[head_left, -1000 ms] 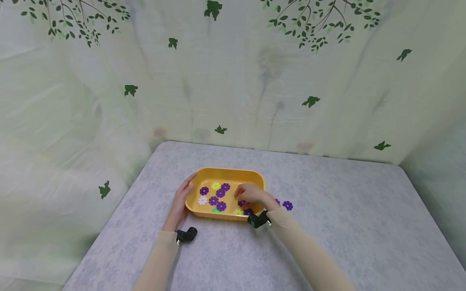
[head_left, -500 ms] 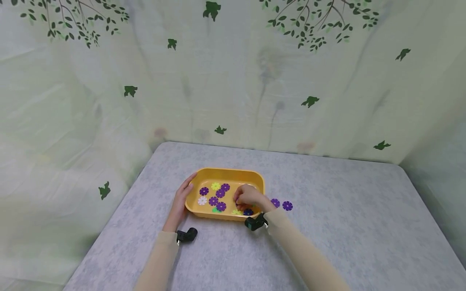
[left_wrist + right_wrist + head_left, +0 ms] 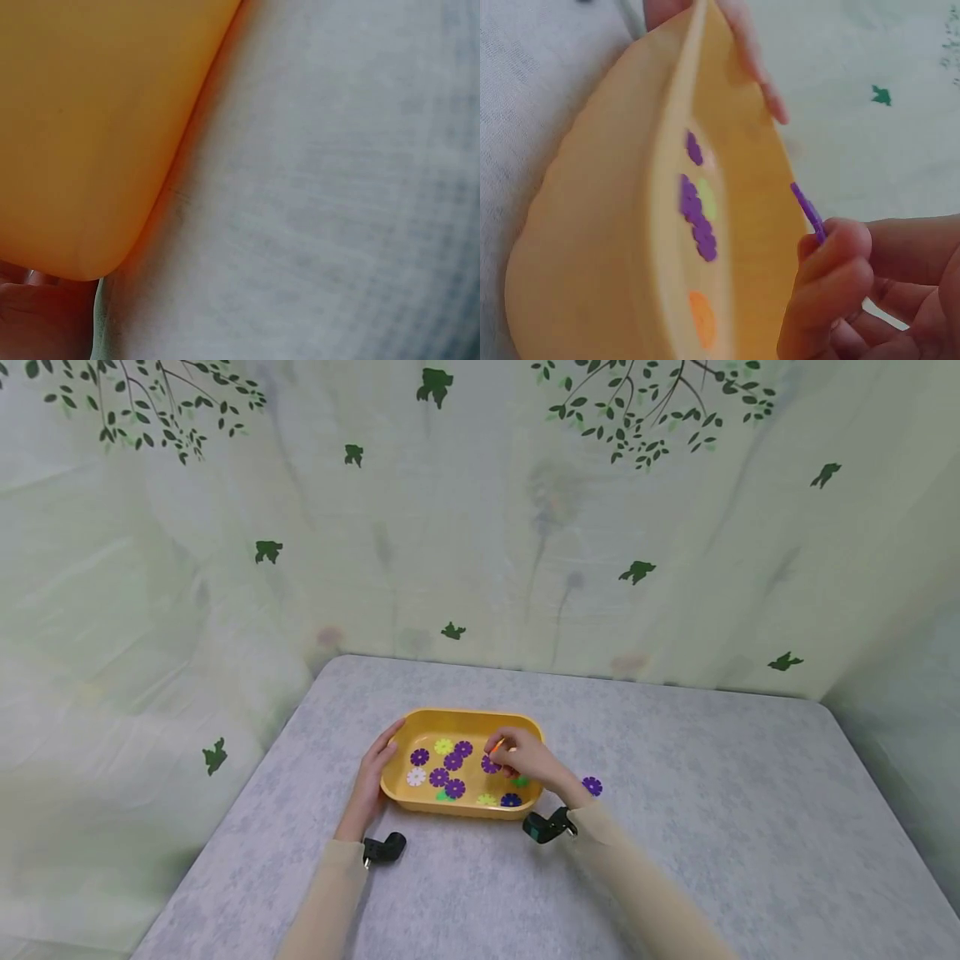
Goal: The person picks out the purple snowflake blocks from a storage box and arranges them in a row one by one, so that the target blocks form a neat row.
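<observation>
Pinching a purple flower-shaped piece (image 3: 810,214) between thumb and finger, the right hand (image 3: 531,760) was over the right part of the yellow tray (image 3: 468,722). That grip was closed down to the thin piece, which showed nearly edge-on from the right wrist. The left hand (image 3: 371,770) held the tray's left end, fingers along the outside and thumb at the rim, so its grip was closed around the wall, though the left wrist view barely caught any of it. Inside the tray lay more purple flowers, a white one (image 3: 416,777), yellow ones, a dark blue one (image 3: 511,800), bits of green and an orange one (image 3: 703,319). A loose purple flower (image 3: 592,786) sat on the grey bench (image 3: 712,827), just right of the tray. Behind everything hung a pale, leaf-print backdrop (image 3: 480,543).
</observation>
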The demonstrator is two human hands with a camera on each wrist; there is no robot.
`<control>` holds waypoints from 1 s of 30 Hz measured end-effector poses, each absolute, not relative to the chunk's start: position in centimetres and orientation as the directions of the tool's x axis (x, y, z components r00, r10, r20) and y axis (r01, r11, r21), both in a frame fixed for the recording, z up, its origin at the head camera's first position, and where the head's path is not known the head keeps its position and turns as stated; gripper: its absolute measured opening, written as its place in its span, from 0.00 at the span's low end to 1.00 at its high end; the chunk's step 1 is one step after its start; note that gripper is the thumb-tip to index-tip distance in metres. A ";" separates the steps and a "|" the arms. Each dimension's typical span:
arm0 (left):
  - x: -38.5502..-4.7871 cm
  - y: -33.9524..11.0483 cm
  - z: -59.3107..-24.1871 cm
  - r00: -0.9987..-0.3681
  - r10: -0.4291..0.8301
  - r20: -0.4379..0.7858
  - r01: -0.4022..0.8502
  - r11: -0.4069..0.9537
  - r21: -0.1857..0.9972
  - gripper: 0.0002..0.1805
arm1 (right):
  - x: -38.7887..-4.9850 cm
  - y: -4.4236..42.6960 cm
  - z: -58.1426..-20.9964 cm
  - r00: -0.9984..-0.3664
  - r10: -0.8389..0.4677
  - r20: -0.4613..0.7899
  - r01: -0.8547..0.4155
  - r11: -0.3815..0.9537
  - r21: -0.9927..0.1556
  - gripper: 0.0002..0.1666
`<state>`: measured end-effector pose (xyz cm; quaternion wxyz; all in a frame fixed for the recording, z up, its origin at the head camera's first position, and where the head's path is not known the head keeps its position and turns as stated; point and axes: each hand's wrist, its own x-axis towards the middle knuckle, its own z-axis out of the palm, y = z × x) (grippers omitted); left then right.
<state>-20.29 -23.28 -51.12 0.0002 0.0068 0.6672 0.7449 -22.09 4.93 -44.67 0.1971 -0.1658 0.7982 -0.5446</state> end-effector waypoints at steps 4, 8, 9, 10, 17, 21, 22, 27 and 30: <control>-20.3 -23.2 -51.1 -1.000 0.003 0.008 0.008 -0.119 0.993 0.24 | -22.1 7.5 -44.3 -0.869 -0.476 -0.137 0.004 0.270 -0.963 0.10; -20.4 -23.2 -51.1 -1.000 -0.002 -0.007 -0.007 -0.108 0.994 0.25 | -22.0 10.8 -44.7 -0.878 -0.460 -0.131 0.026 0.228 -0.973 0.12; -20.4 -23.2 -51.1 -1.000 -0.005 -0.013 -0.013 -0.103 0.995 0.25 | -22.0 11.6 -44.9 -0.886 -0.445 -0.131 0.025 0.237 -0.971 0.12; -20.4 -23.2 -51.1 -1.000 -0.005 -0.019 -0.018 -0.095 0.995 0.25 | -21.9 12.4 -45.1 -0.895 -0.427 -0.130 0.025 0.244 -0.969 0.12; -20.3 -23.2 -51.1 -1.000 -0.007 -0.021 -0.021 -0.102 0.995 0.24 | -21.2 18.0 -46.9 -0.943 -0.293 -0.155 0.054 0.323 -0.945 0.12; -20.3 -23.2 -51.0 -1.000 -0.007 -0.025 -0.024 -0.102 0.995 0.24 | -20.5 20.4 -48.0 -0.951 -0.247 -0.187 0.099 0.332 -0.938 0.13; -20.3 -23.2 -51.0 -1.000 -0.006 -0.024 -0.024 -0.100 0.995 0.24 | -20.3 20.8 -48.2 -0.952 -0.235 -0.195 0.109 0.337 -0.935 0.13; -20.3 -23.1 -50.9 -1.000 -0.005 -0.021 -0.021 -0.091 0.996 0.24 | -19.4 22.2 -49.2 -0.954 -0.174 -0.245 0.160 0.396 -0.904 0.12; -20.3 -23.1 -50.9 -1.000 -0.006 -0.015 -0.014 -0.089 0.996 0.24 | -19.0 22.2 -49.4 -0.956 -0.134 -0.260 0.180 0.434 -0.883 0.11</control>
